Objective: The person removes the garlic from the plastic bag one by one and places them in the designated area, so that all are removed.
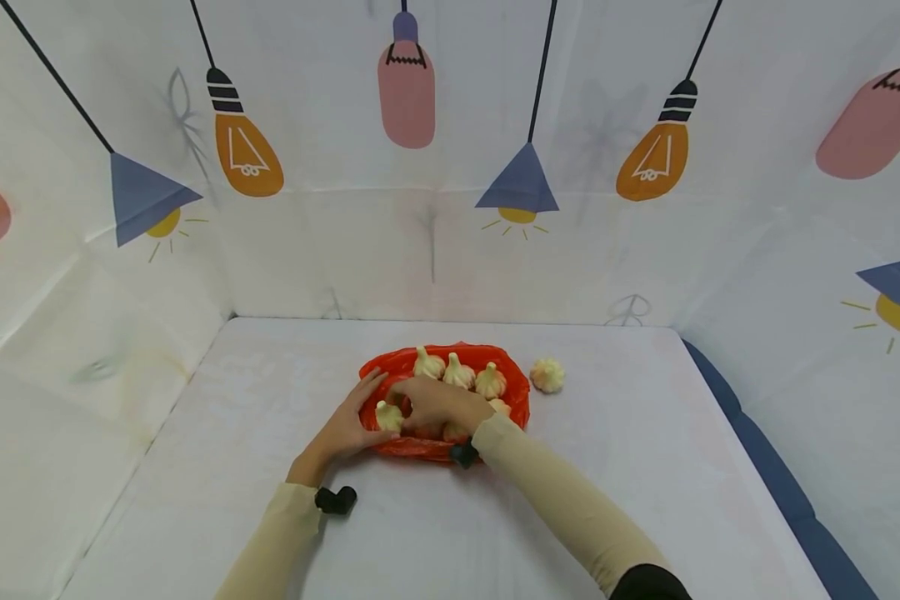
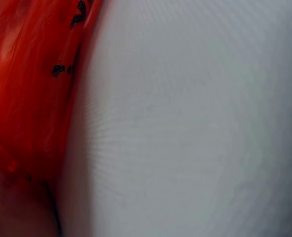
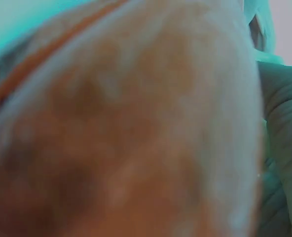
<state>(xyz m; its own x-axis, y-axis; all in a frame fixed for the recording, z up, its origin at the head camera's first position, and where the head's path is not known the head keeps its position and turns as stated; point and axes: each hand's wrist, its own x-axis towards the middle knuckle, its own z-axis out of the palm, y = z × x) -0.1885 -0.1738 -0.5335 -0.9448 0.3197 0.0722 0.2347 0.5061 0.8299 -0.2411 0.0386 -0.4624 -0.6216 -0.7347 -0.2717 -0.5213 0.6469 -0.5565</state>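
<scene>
Settling bulbs inside the red bag looks like the step in hand, judging by how both hands meet near its left end. The bag sits on the table, its rim spread wide, with three bulbs along the back, one at the left, and others at the front and right partly hidden. The left bulb lies between the two hands, while a stray bulb sits on the table just beside the bag's right edge. The next move seems to call for the right hand to get a sure hold on the left bulb or free it cleanly without knocking its neighbours, while the left hand steadies the thin rim; the stray bulb would need a reach to the right. The left hand comes in from the front left, thumb and fingers spread about the bag's left end, pinching nothing that shows. The right forearm slants in from the front right, its hand low over the bag, index finger and thumb bent toward the left bulb; whether they pinch it or only touch it, I cannot tell, the right wrist view being too blurred.
</scene>
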